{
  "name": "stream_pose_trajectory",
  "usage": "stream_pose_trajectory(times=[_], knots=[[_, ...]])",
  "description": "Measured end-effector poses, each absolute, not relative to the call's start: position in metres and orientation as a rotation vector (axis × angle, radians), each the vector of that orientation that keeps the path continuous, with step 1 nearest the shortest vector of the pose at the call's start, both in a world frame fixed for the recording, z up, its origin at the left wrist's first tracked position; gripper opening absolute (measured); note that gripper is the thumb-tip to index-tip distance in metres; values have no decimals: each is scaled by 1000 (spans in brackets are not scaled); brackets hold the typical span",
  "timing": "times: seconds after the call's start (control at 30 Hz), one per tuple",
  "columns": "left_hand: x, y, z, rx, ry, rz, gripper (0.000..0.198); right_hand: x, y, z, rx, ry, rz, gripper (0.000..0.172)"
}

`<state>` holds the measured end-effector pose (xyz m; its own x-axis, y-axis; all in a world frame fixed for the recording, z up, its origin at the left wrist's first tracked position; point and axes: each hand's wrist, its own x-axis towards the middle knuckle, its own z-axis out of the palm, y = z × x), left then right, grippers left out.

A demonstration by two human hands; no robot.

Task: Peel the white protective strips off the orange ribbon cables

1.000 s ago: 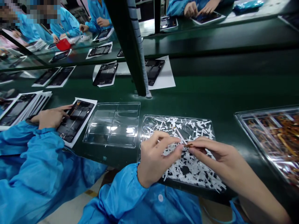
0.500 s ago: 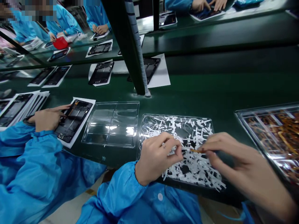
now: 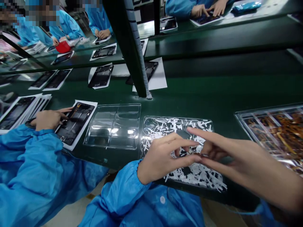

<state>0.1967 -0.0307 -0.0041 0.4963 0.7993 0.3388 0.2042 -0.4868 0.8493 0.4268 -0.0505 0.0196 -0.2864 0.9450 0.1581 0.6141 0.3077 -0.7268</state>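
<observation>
My left hand (image 3: 165, 156) is over a clear tray (image 3: 144, 138) heaped with white strips (image 3: 199, 178). Its index finger and thumb point right with a gap between their tips, and the thumb tip meets the near end of a small brownish flex cable (image 3: 204, 154). The flex cable is mostly hidden by fingers. My right hand (image 3: 236, 157) pinches it between the thumb and bent fingers, index finger stretched out above. Both hands almost touch over the tray's middle.
An unfilled clear compartment tray (image 3: 111, 126) lies left, and a tray of orange flex cables (image 3: 281, 132) right. A co-worker's hand (image 3: 48, 119) touches a black device panel (image 3: 77, 121) at left. A dark post (image 3: 132, 53) rises from the green bench.
My left fingers have parted from a pinch and moved right to the flex cable. The white strip stretched between the hands no longer shows there. My right index finger has lifted and extended.
</observation>
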Motion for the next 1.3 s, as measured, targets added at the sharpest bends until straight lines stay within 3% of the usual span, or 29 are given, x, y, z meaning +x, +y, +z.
stream_pose_trajectory(times=[0.1, 0.27, 0.37, 0.53, 0.73, 1.03, 1.3], knots=[[200, -28, -7, 1926, 860, 1035, 14, 417, -45, 19, -1233, -2139, 759, 50], [195, -26, -14, 1916, 971, 1079, 10, 411, -48, 20, -1229, -2148, 497, 32], [196, -27, -15, 1920, 956, 1105, 8, 410, -49, 21, -1231, -2109, 491, 30], [201, -28, -19, 1948, 957, 1158, 6, 410, -48, 18, -1252, -2136, 472, 10], [203, -29, -18, 1830, 949, 1146, 4, 398, -51, 2, -1344, -2286, 30, 7], [207, -30, -21, 1689, 1154, 1122, 20, 379, -59, -11, -1244, -2272, -485, 6], [198, -22, -24, 1522, 1149, 948, 22, 389, -60, -6, -1242, -2253, 52, 6]])
